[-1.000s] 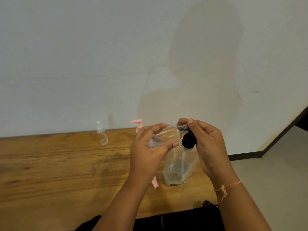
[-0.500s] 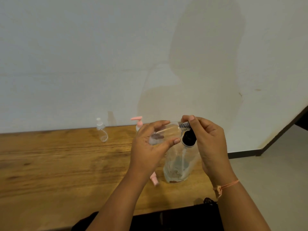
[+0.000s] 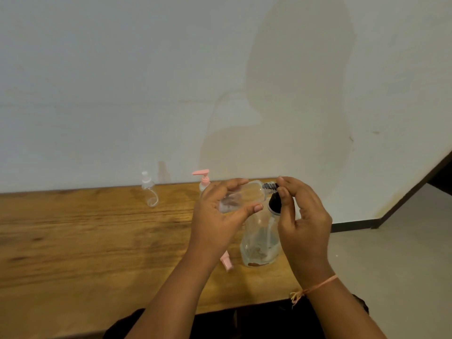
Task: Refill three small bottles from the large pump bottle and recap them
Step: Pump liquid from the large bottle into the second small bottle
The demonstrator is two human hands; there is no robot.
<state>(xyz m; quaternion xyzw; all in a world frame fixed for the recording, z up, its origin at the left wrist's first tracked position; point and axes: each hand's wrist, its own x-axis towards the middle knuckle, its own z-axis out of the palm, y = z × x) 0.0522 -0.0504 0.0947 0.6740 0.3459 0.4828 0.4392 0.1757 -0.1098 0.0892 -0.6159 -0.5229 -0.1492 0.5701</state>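
**Lot: refill job, seen from beside the person**

1. Held bottle (image 3: 244, 194): small, clear, lying near horiz. in the air above the tabletop (image 3: 73, 241), neck to the right. L hand (image 3: 217, 221) wraps the body, fingers over the top, thumb under. Prob. bracing it vs. twist.
2. Cap (image 3: 269, 186): dark, ribbed, at that neck. R hand (image 3: 303, 216) pinches it w/ thumb + forefinger tips. Going on or coming off: can't tell.
3. Pouch (image 3: 260, 241): big, clear, black top, upright directly below both hands. Prob. kept within easy reach.
4. Pump bottle (image 3: 204, 182): pink head, at the back by the wall, mostly hidden behind L hand.
5. Capped bottle (image 3: 149, 192): small, clear, white top, upright at the back, well left of the pump bottle. Filled or not: can't tell.
6. Pink piece (image 3: 226, 261): lying just left of the pouch base, part-hidden by L wrist. ID unclear.
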